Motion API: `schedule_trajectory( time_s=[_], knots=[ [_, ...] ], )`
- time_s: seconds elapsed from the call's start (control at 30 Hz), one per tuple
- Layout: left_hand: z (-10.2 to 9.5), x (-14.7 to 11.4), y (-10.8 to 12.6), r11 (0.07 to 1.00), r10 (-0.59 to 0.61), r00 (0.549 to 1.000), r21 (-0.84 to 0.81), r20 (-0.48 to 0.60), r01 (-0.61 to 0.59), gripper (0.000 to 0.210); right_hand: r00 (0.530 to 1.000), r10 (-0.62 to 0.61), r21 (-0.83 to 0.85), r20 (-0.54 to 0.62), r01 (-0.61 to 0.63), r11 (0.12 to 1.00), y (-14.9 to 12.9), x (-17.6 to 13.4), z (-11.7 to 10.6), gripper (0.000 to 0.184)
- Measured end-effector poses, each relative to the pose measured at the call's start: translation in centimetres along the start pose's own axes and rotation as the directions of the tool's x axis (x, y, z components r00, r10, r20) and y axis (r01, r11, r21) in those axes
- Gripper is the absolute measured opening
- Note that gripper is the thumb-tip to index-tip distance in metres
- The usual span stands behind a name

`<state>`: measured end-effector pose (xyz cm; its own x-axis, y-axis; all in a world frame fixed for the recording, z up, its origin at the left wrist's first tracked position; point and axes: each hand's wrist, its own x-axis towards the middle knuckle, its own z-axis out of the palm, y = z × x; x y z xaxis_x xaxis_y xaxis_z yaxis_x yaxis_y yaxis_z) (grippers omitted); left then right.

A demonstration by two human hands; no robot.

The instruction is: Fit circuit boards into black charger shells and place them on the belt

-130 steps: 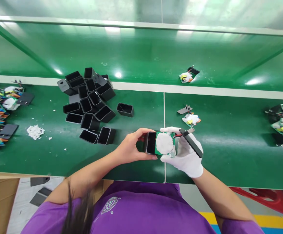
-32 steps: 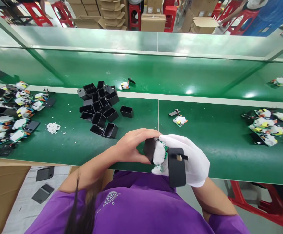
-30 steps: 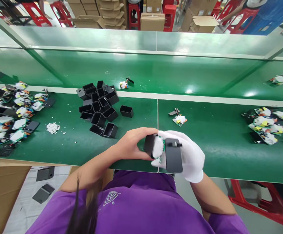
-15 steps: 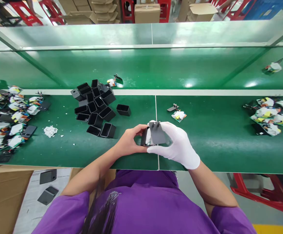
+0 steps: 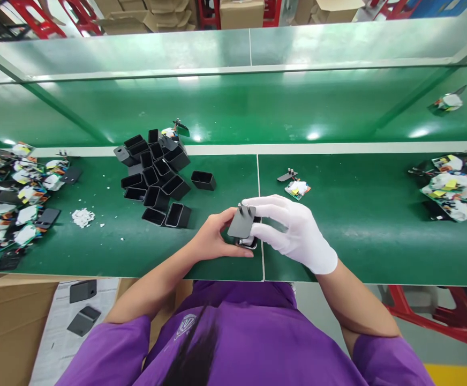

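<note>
My bare left hand [image 5: 217,236] grips a small black plastic adapter case [image 5: 250,244] near the table's front edge, fingers at its back and thumb along its front. Over the case's opening tilts a grey end cover with plug prongs [image 5: 241,223]. White-gloved, my right hand [image 5: 293,230] has its fingertips on this cover, from the right; they partly hide the case. A little of the white insert inside the case shows. Beyond my right hand lie a circuit board with white padding [image 5: 298,188] and its own pronged cover [image 5: 287,175].
Several empty black cases [image 5: 157,171] cluster left of centre; one case [image 5: 203,180] stands apart. Boards are heaped at far left [image 5: 27,214] and right [image 5: 450,185]. White scraps [image 5: 83,217] lie between. A raised green shelf [image 5: 225,107] runs behind; an open carton [image 5: 12,327] sits below left.
The pronged cover has swung left over the case, and the case has turned in my left hand. My right hand has shifted slightly, its fingers now reaching across the top.
</note>
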<state>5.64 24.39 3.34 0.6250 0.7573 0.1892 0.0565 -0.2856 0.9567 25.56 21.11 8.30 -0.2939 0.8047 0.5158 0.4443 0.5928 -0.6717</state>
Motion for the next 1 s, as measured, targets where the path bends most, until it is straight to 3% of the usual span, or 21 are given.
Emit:
schedule_trajectory(
  time_s=[0.27,0.43,0.67,1.0],
  knots=[
    [0.0,-0.2,0.3,0.997,0.073,0.997,-0.034,0.008,-0.072,0.063,0.983,0.181,0.128,0.004,-0.180,0.975,-0.9,0.2,-0.2,0.005],
    [-0.1,-0.2,0.1,0.994,0.107,0.994,-0.037,0.024,-0.106,0.061,0.989,0.144,0.124,-0.015,-0.141,0.982,-0.8,0.1,0.3,0.013],
    [-0.2,0.1,-0.1,0.989,0.147,0.988,-0.039,0.050,-0.145,0.062,0.989,0.140,0.099,-0.043,-0.135,0.986,-0.7,0.2,0.7,0.010],
    [-0.3,-0.2,-0.4,0.997,0.061,0.997,0.038,0.052,-0.063,0.070,0.989,0.140,0.079,-0.040,-0.136,0.988,-0.5,0.1,0.6,0.008]
  ],
)
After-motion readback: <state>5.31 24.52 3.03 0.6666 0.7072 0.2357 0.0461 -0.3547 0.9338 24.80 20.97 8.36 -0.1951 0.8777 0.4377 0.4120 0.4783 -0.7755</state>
